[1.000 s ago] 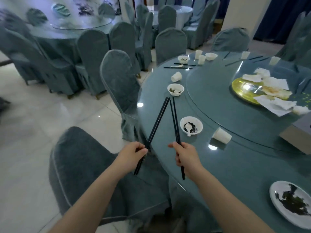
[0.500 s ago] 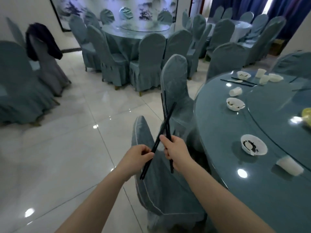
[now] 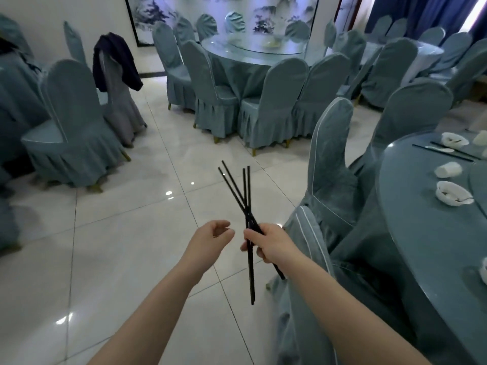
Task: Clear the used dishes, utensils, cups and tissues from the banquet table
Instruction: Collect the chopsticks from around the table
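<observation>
While you are standing over the tiled floor beside the table, your right hand is gripping four black chopsticks, fingers curled round them near the middle. The sticks are crossing at your grip: two are pointing straight up, two are fanning up and to the left, and the lower ends are sticking out below your hand, one pair hanging straight down, the other slanting down to the right. Your left hand is hanging just beside the right one, fingers loosely curled and holding nothing, a small gap showing between it and the sticks.

The table is sitting at the right edge of the view, well apart from your hands, with a covered chair standing between. On it a white bowl with dark scraps is lying near the rim, a paper cup is lying on its side just beyond it, and farther back another bowl is sitting beside a second pair of sticks lying flat with a white spoon touching them. Another white dish is showing only partly at the far right edge.

A dark jacket is hanging over a chair back at the upper left.
</observation>
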Available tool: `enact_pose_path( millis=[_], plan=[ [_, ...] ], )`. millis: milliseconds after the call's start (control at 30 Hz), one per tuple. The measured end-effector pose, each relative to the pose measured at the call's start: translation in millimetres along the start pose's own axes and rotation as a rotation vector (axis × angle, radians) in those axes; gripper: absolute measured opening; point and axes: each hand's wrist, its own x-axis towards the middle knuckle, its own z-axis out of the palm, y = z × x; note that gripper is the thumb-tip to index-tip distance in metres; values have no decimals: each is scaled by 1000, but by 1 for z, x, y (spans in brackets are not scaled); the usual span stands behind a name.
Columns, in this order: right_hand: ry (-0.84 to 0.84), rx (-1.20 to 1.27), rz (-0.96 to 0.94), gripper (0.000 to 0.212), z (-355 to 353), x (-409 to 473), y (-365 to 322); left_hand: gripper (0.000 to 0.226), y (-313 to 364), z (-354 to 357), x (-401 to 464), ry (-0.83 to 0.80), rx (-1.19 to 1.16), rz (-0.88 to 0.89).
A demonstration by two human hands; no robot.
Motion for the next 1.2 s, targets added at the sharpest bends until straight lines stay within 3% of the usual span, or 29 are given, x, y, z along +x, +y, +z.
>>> enact_pose_path(
  millis=[133,333,633,867,1200],
  plan=[
    [-87,-202,-21,17,11,42,-15,48,1,-15,50,-60,-219,-91],
    [-125,-365,-41,24,22,143,-42,20,10,-19,161,74,-583,-199],
    [-88,-611,-143,32,-29,323,-110,31,67,-56,357,240,-997,-259],
    [101,-1081,-250,42,-72,438,-145,35,104,-47,490,190,-1091,-349],
    [400,-1168,-192,42,-170,609,-218,31,193,-8,715,-110,-992,-363]
  ],
)
